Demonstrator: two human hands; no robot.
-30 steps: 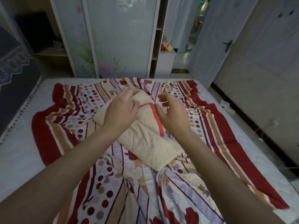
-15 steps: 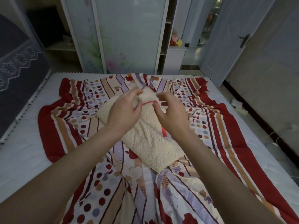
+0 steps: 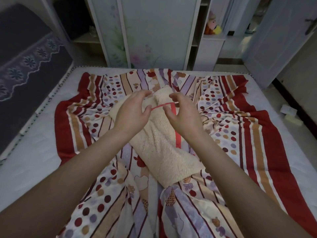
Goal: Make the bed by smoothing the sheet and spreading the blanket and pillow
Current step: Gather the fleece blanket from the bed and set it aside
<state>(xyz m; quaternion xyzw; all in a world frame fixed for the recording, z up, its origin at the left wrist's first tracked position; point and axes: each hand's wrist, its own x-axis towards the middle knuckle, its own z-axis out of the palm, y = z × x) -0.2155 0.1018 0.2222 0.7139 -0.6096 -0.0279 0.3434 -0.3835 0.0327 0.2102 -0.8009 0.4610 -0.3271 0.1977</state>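
Note:
A folded cream fleece blanket (image 3: pixel 159 148) with a red trimmed edge lies slanted across the middle of a wrinkled sheet (image 3: pixel 240 134) patterned with red stripes and dots. My left hand (image 3: pixel 132 112) pinches the red trim at the blanket's far end between thumb and fingers. My right hand (image 3: pixel 183 114) is just to its right, with its fingers curled around the corner of the same red trim. The trim is stretched between the two hands. No pillow is in view.
The sheet lies crooked on a white mattress (image 3: pixel 34 152), whose bare parts show at left and right. A dark lace-trimmed headboard (image 3: pixel 25 66) stands at left. A wardrobe (image 3: pixel 154 31) rises beyond the bed's far edge, a door (image 3: pixel 283 40) at right, small items on the floor (image 3: pixel 289 112).
Both hands have taken the blanket's red trim at its far end and drawn it taut between them. The view has tilted down slightly.

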